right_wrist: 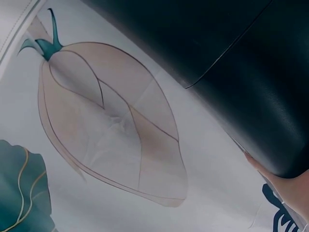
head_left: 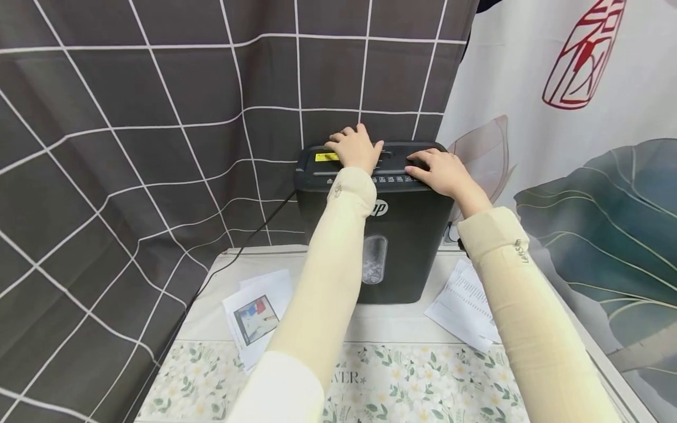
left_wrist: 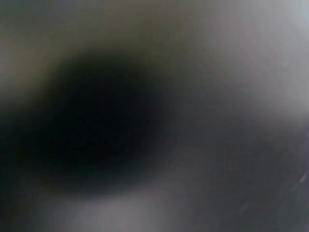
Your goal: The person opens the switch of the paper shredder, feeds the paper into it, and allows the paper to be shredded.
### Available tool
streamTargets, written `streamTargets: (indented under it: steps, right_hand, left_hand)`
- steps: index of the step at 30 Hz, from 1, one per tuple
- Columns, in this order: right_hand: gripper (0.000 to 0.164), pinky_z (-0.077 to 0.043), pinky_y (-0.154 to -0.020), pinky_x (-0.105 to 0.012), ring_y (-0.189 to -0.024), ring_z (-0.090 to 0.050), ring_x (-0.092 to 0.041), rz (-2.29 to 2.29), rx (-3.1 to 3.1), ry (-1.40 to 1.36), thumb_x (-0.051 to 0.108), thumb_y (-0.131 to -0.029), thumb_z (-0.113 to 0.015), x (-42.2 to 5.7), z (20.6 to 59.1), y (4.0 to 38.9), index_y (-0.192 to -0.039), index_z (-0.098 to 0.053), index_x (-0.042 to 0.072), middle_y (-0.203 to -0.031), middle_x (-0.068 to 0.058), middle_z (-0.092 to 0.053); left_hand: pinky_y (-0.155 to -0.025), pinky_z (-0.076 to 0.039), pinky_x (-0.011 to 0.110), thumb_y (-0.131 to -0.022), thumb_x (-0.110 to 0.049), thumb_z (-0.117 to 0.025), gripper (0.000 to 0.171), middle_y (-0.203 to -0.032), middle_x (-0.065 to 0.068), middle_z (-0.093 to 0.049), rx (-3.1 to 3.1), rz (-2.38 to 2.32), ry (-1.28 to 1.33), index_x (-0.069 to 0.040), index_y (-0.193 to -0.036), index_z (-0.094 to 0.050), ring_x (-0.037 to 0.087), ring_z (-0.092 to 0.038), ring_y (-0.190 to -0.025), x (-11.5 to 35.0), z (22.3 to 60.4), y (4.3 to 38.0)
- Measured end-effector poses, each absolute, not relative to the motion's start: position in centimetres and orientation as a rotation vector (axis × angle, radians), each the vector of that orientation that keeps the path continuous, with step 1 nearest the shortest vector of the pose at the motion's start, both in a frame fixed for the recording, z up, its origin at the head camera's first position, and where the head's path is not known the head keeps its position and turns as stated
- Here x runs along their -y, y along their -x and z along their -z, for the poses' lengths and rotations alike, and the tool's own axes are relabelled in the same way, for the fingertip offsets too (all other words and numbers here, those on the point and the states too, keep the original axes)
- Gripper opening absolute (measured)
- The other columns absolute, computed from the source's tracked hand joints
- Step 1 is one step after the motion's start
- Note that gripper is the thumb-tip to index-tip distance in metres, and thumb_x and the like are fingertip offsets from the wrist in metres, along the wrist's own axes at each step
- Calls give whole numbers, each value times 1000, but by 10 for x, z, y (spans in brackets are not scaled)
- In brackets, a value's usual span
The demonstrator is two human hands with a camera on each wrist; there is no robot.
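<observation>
A black paper shredder point(head_left: 407, 241) with an HP logo stands upright, a small front window point(head_left: 374, 258) showing paper shreds inside. My left hand point(head_left: 358, 151) lies over the middle of its top, fingers spread, next to a yellow label point(head_left: 326, 157). At the right end of the top rests my right hand point(head_left: 445, 174), its thumb and fingers apart on the upper surface. In the right wrist view, part of the right hand point(right_wrist: 291, 192) touches the rounded end of the shredder point(right_wrist: 231, 82). The left wrist view is too dark and blurred to make out anything.
Printed sheets with a picture point(head_left: 257, 317) lie left of the shredder, and text sheets point(head_left: 465, 302) lie to its right. A black cord point(head_left: 248, 238) runs off leftward. A grid-patterned curtain point(head_left: 195, 94) hangs behind. Floral cloth point(head_left: 391, 376) covers the table's front.
</observation>
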State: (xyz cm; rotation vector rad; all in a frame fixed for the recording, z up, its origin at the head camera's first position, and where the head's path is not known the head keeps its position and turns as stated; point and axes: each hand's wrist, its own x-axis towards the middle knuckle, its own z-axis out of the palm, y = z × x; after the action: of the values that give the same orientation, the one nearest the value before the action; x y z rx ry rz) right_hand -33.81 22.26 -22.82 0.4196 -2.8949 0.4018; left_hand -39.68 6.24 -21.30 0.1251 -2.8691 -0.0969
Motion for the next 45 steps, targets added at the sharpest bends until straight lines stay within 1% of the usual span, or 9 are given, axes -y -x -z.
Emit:
streamTargets:
  steps: [3,9,11,21,32,45]
  right_hand:
    - [48,-23,-110,-59,-132,-35,-44,-408,2890,-431,36,-98,-45,-220,228,338,-134,-48,5,-142,-26,-39]
    - [47,-24,-109,-59,-132,-35,-44,-396,2889,-431,36,-99,-44,-218,227,338,-135,-48,5,-143,-26,-40]
    - [47,-24,-109,-59,-132,-35,-44,-387,2892,-430,35,-99,-43,-220,227,337,-135,-48,5,-143,-26,-39]
    - [47,-23,-109,-60,-132,-34,-45,-391,2880,-410,34,-99,-44,-231,224,335,-134,-48,4,-142,-27,-39]
    - [46,-23,-110,-60,-133,-34,-44,-402,2879,-413,33,-99,-43,-230,225,333,-134,-48,4,-142,-27,-39]
    - [45,-24,-109,-60,-132,-35,-43,-412,2875,-437,33,-99,-44,-225,230,335,-134,-49,5,-142,-25,-41]
  left_hand:
    - [-109,-31,55,-93,-65,-30,71,-154,13,-28,2944,93,-146,-24,-150,-20,40,-27,-140,-59,218,395]
    - [-116,-11,56,-93,-67,-21,73,-160,9,-8,3063,265,-169,-26,-152,-11,35,-8,-147,-55,223,390]
    - [-117,-9,56,-93,-68,-20,74,-160,8,-5,3074,283,-176,-26,-152,-11,33,-5,-147,-56,224,389]
    - [-117,-7,56,-94,-66,-20,70,-160,4,-4,3073,274,-176,-29,-152,-10,31,-3,-148,-69,225,400]
    - [-117,-5,55,-95,-64,-19,67,-161,1,1,3103,279,-181,-30,-152,-7,30,0,-148,-69,223,396]
    - [-116,-4,58,-98,-58,-18,62,-161,-2,-3,3110,279,-175,-30,-152,-8,31,-1,-148,-61,228,394]
